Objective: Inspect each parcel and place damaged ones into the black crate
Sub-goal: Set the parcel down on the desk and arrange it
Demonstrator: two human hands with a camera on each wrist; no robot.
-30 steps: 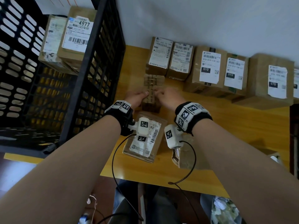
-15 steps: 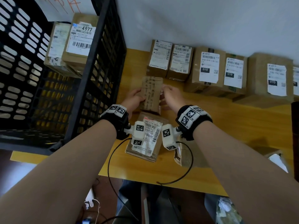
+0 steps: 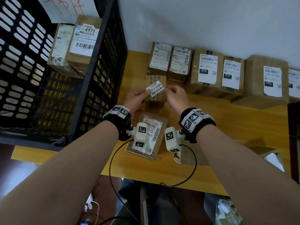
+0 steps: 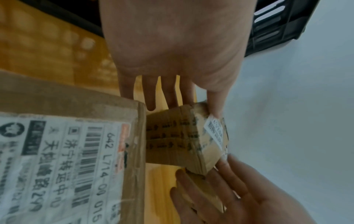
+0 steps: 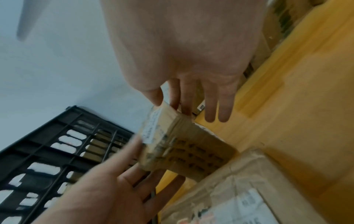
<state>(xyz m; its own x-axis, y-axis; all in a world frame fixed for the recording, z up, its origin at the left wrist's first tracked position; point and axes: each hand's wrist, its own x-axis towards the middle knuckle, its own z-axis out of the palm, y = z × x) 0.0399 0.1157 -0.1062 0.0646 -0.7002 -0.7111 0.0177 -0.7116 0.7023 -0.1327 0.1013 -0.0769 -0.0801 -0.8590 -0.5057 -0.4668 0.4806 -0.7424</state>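
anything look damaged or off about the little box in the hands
Yes, somewhat: the small parcel held between the left hand and right hand looks worn. One top corner is crumpled and scuffed, and its small white sticker sits crooked.

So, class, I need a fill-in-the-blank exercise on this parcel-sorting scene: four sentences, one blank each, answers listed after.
1. Both hands hold one small ____.
2. The black crate stands to the person's ____.
3. The crate already holds ____ parcels.
4. The label's last four digits read ____.

Answers: parcel; left; two; 2304
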